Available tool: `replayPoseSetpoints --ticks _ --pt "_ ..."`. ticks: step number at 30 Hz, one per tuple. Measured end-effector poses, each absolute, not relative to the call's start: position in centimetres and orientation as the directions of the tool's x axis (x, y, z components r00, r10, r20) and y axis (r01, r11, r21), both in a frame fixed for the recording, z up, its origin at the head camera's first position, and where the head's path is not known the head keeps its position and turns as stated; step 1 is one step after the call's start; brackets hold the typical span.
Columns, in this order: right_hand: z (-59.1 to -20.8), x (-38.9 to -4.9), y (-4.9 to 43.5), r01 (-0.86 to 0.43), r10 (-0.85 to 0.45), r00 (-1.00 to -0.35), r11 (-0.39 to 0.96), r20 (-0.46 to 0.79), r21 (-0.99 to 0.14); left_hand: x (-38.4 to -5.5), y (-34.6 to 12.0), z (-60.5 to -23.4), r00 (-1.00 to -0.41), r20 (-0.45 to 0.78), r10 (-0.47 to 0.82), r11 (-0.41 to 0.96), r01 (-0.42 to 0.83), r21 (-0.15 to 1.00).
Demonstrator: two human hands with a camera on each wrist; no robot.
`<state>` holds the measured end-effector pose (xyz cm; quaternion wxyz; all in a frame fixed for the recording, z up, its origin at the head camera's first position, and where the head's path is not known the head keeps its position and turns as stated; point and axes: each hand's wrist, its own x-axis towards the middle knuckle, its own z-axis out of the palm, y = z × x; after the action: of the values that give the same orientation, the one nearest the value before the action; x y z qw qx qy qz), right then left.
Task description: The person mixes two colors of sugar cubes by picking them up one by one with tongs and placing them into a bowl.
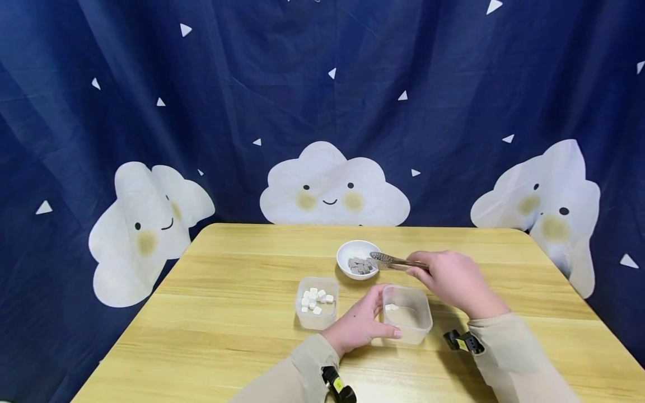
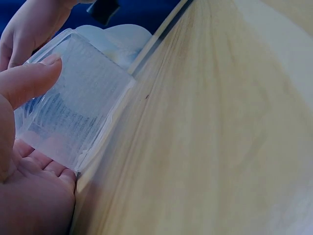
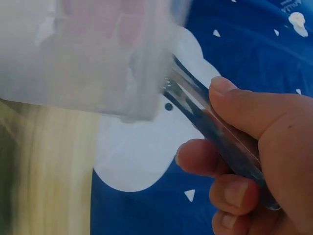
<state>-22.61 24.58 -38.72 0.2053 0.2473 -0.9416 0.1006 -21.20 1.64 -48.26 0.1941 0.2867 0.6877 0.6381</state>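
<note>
Dark blue curtain (image 1: 312, 73) with pale clouds (image 1: 335, 193) hangs behind a wooden table (image 1: 242, 257). At the left stands an upright clear box, the left box (image 1: 316, 322), whose walls seem useful for keeping its loose white cubes (image 1: 313, 299) together. Next to it, the left hand (image 1: 354, 330) grips the right box (image 1: 414, 336) by its left side, thumb on the near wall and fingers around the farther part; probably this is for steadying such a light box. Behind the left hand is the white bowl (image 1: 356, 246), with grey cubes (image 1: 359, 266) gathered in it, set where the tongs can reach easily. Inside the right box lie a few white pieces (image 1: 391, 307). Metal tongs (image 1: 395, 260) point leftward to the bowl's right edge; whether they pinch a cube, one cannot tell. Furthest right, the right hand (image 1: 453, 281) holds the tongs between thumb and curled fingers, which presumably lets it squeeze both arms.
</note>
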Motion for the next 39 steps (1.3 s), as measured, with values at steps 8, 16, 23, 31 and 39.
replayPoseSetpoints --ticks 8,16,23,31,39 --pt "-38.7 -22.1 24.3 -0.467 -0.403 -0.839 0.878 0.365 -0.103 -21.2 1.7 -48.2 -0.768 0.085 0.635 0.031 0.135 0.990" --pt "-38.0 -21.7 24.1 -0.435 -0.364 -0.869 0.884 0.334 -0.169 -21.3 1.7 -48.2 -0.788 0.046 0.614 0.089 0.127 0.988" --pt "-37.2 -21.7 24.3 -0.444 -0.364 -0.861 0.878 0.356 -0.177 -21.3 1.1 -48.0 -0.798 0.049 0.601 0.114 0.146 0.983" --pt "-36.5 -21.2 24.5 -0.435 -0.355 -0.870 0.880 0.343 -0.191 -20.7 -0.1 -46.4 -0.827 0.050 0.561 0.129 0.147 0.981" --pt "-35.8 -20.5 25.3 -0.424 -0.348 -0.878 0.884 0.328 -0.195 -19.1 -2.6 -43.2 -0.832 0.092 0.547 0.152 0.207 0.966"
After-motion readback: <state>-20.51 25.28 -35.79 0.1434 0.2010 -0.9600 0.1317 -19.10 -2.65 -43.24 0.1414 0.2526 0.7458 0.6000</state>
